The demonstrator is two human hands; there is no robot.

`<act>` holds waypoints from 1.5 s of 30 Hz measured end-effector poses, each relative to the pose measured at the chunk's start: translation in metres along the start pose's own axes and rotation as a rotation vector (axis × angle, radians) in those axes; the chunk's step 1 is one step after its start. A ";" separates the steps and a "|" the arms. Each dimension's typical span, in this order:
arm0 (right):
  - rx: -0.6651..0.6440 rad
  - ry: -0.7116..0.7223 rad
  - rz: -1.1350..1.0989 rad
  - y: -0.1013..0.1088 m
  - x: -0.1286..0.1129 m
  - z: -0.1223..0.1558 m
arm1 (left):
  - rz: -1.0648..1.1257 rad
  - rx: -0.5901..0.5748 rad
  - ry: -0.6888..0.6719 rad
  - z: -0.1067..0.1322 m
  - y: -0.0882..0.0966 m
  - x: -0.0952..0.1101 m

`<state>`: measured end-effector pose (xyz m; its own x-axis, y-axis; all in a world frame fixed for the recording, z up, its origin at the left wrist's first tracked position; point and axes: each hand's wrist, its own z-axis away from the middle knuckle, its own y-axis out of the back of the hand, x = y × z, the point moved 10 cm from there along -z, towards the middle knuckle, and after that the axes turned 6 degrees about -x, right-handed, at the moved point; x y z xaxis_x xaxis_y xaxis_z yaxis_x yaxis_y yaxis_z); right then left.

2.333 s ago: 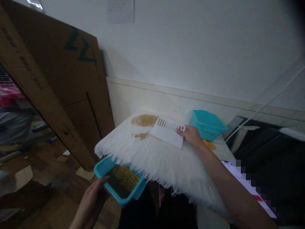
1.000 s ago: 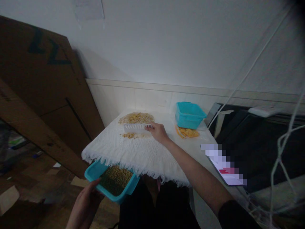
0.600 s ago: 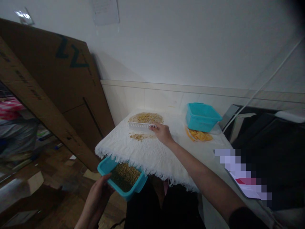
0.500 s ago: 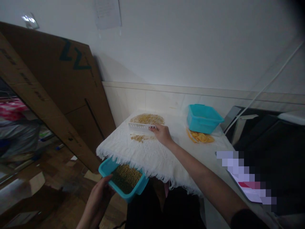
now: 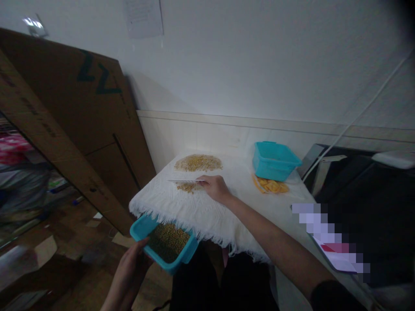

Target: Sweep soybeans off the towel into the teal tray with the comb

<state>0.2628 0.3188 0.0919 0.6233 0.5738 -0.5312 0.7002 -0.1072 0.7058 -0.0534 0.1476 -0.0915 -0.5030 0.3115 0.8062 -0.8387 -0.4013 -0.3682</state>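
View: head camera, worn by the person | Aim: directed forward and down, the lap [image 5: 249, 285] being looked over from above, the white cloth [image 5: 158, 196] framed near mid-picture, the wall [image 5: 259, 65] taken in beyond | Range: left hand [image 5: 129, 261] and right hand [image 5: 214, 188] both seen from near, cardboard box [image 5: 71, 103] cut by left edge

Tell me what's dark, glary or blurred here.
Head view: dim overall, upper-right corner nearly black; head view: glare off a shiny object, soft shadow on the wall beside the cardboard box; head view: clutter at left smeared, blocky pixels over the screen at right.
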 end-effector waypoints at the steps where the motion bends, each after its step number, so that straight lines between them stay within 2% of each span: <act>1: 0.002 0.006 0.010 0.001 0.000 0.001 | -0.003 -0.010 -0.023 0.000 -0.001 0.002; 4: 0.014 0.024 0.029 0.005 0.000 0.002 | -0.016 -0.023 -0.072 0.000 -0.001 0.005; 14: 0.027 0.049 -0.001 0.008 -0.002 0.005 | 0.021 -0.038 -0.103 0.005 -0.005 0.013; 20: 0.119 0.010 -0.161 0.024 -0.013 0.006 | -0.003 -0.044 -0.072 0.014 -0.011 0.018; 22: 0.116 0.009 -0.238 0.020 -0.024 0.009 | 0.017 -0.049 -0.053 0.015 -0.012 0.016; 25: 0.058 -0.014 -0.341 0.001 -0.039 0.014 | 0.021 -0.048 -0.046 0.015 -0.011 0.014; 28: -0.013 -0.074 -0.412 -0.019 -0.040 0.016 | 0.002 -0.042 -0.059 0.014 -0.010 0.015; 32: -0.021 -0.176 -0.437 -0.024 -0.020 0.009 | 0.001 -0.058 -0.069 0.014 -0.011 0.016; 39: 0.053 -0.353 -0.454 0.000 0.031 0.001 | 0.017 -0.034 -0.058 0.015 -0.012 0.015; 45: 0.086 -0.388 -0.498 0.019 0.059 0.001 | 0.004 -0.039 -0.030 0.014 -0.011 0.016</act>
<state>0.3137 0.3494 0.0735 0.2855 0.2380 -0.9284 0.9540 0.0222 0.2990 -0.0495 0.1451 -0.0688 -0.5004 0.2836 0.8180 -0.8444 -0.3687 -0.3887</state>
